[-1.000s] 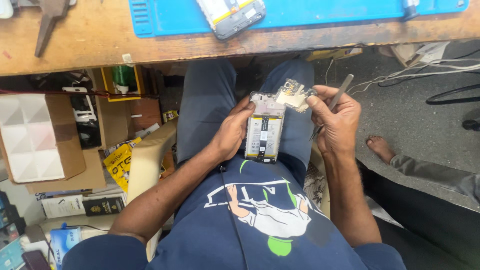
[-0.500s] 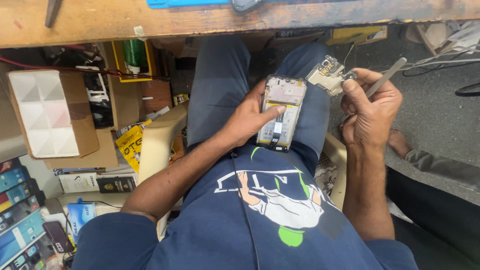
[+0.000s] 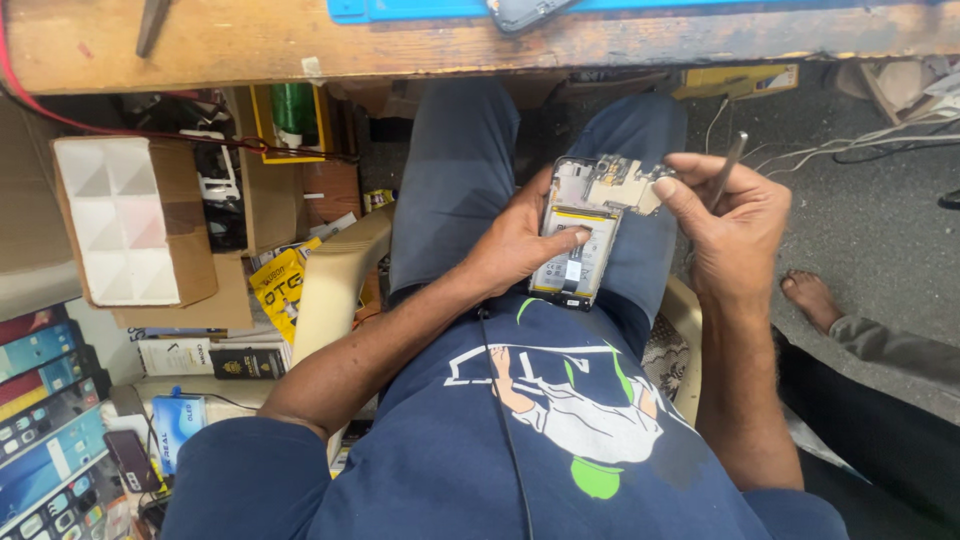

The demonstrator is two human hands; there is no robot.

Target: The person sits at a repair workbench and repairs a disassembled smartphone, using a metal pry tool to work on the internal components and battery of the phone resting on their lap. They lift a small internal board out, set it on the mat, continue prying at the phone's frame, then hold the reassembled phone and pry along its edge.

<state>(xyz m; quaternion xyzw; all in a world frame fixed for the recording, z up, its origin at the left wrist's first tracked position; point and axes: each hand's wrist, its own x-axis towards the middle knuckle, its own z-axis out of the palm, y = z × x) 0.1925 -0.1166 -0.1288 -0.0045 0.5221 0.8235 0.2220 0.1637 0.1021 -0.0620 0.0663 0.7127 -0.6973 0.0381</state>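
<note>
Left hand (image 3: 515, 245) holds the opened phone (image 3: 577, 235) against the right thigh, thumb pressed across the battery (image 3: 570, 262), fingers wrapped under its left edge. Right hand (image 3: 725, 215) at the phone's top right: fingertips pinch the circuit board (image 3: 625, 185) just over the upper end, and a thin metal tool (image 3: 728, 170) is tucked in the same grip, sticking up. Wooden surface (image 3: 300, 45) edge above, blue mat (image 3: 400, 8) on it. Cardboard box (image 3: 130, 225) at left. Another person's bare foot (image 3: 812, 298) on the floor at right.
</note>
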